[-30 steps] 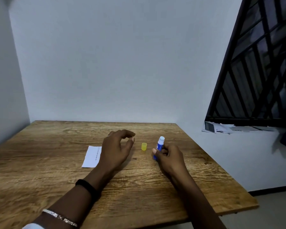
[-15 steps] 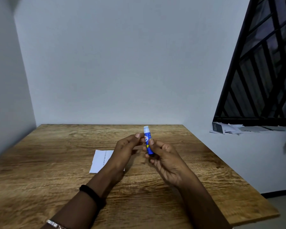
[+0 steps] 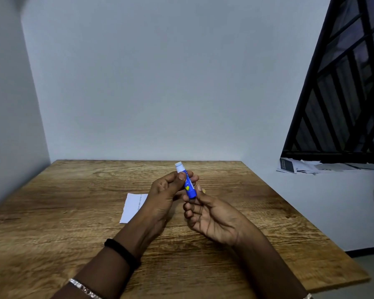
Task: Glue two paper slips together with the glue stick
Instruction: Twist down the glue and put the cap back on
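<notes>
Currently, you are pinching the blue cylindrical glue stick [image 3: 188, 187]: left hand [image 3: 162, 197] high, right hand [image 3: 212, 219] at its base; a flat white paper slip [image 3: 132, 207] is lying at 9 o'clock.

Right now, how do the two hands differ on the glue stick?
The left hand grips the glue stick high, below its white tip; the right hand pinches its bottom end. The left hand hides part of the paper slip; the right hand covers none of it. Both hold the stick, nearly upright, above the table.
</notes>
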